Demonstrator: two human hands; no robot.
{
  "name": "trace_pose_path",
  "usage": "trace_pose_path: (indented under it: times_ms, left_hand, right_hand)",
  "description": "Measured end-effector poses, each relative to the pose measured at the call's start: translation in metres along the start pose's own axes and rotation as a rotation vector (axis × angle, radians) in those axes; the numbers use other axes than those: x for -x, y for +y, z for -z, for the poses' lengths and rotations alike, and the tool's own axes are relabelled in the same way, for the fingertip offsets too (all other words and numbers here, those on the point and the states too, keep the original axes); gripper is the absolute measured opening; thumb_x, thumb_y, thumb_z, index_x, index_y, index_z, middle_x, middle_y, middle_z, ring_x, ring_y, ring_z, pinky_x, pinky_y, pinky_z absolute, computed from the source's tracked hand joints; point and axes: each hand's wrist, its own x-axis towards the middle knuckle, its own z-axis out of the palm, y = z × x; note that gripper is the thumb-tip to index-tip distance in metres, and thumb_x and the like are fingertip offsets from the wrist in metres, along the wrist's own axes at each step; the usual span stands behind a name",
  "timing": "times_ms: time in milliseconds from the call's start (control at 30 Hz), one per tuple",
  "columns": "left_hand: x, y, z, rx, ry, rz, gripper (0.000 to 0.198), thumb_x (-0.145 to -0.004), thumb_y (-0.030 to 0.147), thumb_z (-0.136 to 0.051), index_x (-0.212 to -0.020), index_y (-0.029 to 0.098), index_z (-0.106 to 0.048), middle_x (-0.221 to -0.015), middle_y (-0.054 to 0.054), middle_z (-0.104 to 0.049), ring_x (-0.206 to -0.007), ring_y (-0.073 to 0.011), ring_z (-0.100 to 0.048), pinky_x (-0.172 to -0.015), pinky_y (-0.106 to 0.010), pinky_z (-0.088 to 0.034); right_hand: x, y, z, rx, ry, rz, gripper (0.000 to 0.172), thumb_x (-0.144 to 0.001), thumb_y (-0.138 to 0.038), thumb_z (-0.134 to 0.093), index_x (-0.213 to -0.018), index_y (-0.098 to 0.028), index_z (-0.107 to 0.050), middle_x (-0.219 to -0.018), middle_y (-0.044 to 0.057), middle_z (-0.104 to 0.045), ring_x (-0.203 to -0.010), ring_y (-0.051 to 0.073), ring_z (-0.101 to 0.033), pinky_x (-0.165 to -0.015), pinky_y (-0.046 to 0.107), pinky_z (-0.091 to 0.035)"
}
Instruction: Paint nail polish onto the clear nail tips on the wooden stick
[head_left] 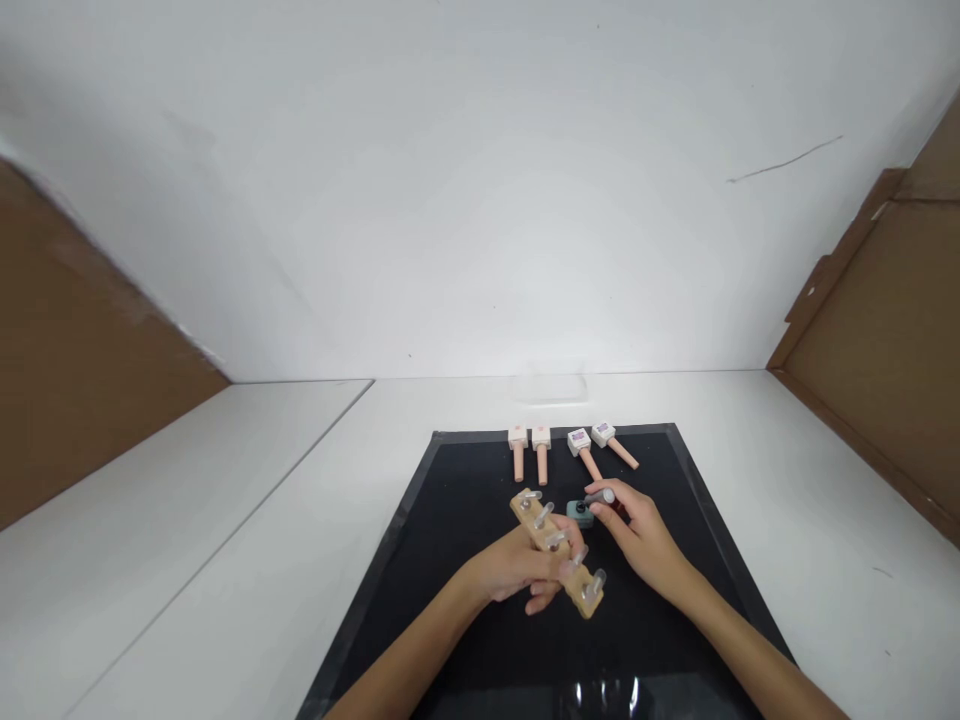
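My left hand (525, 568) grips a wooden bar (556, 551) with several clear pegs standing out of it, held tilted above the black mat (450, 600). My right hand (637, 535) is just to the right, its fingers pinched on a small dark cylindrical piece with a light tip (600, 497). A small teal block (579, 513) sits right by those fingertips, touching or nearly touching the piece. Beyond the hands, several pink wooden pegs with white square heads (541, 450) lie in a row at the mat's far edge.
The mat lies on a white table (225, 560) backed by a white wall. Brown cardboard panels (885, 350) stand at the left and right sides. A faint clear plastic item (551, 388) rests on the table behind the mat.
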Motion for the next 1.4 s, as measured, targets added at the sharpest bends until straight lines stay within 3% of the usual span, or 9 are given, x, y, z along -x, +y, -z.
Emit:
trace_pose_path:
  times_ms: [400,733,1400]
  left_hand:
    - [0.002,0.006,-0.007,-0.001,-0.001,-0.005,0.033,-0.059,0.030,-0.080,-0.067,0.014,-0.052,-0.041,0.011,-0.039,-0.031,-0.0002,-0.027,-0.027,-0.012,-0.035]
    - [0.002,0.008,-0.009,-0.004,0.010,-0.009,0.034,-0.058,0.031,-0.080,-0.065,0.014,-0.051,-0.040,0.011,-0.040,-0.030,-0.0001,-0.028,-0.026,-0.012,-0.035]
    - [0.003,0.006,-0.007,-0.013,0.030,0.003,0.033,-0.059,0.030,-0.079,-0.067,0.014,-0.051,-0.040,0.012,-0.037,-0.031,-0.0004,-0.025,-0.027,-0.012,-0.032]
  right_hand:
    - [-0.008,0.003,-0.008,-0.001,-0.019,-0.014,0.019,-0.079,-0.025,-0.058,-0.091,-0.016,-0.069,-0.061,-0.001,-0.054,-0.052,0.014,-0.047,-0.051,0.025,-0.042]
    - [-0.009,-0.005,-0.004,-0.029,0.011,0.005,0.018,-0.081,-0.026,-0.057,-0.089,-0.017,-0.070,-0.066,0.000,-0.052,-0.057,0.015,-0.049,-0.056,0.026,-0.043]
    - [-0.009,-0.008,0.005,-0.144,0.109,-0.069,0.023,-0.082,-0.036,-0.058,-0.088,-0.017,-0.068,-0.077,0.006,-0.068,-0.068,0.021,-0.064,-0.064,0.031,-0.051]
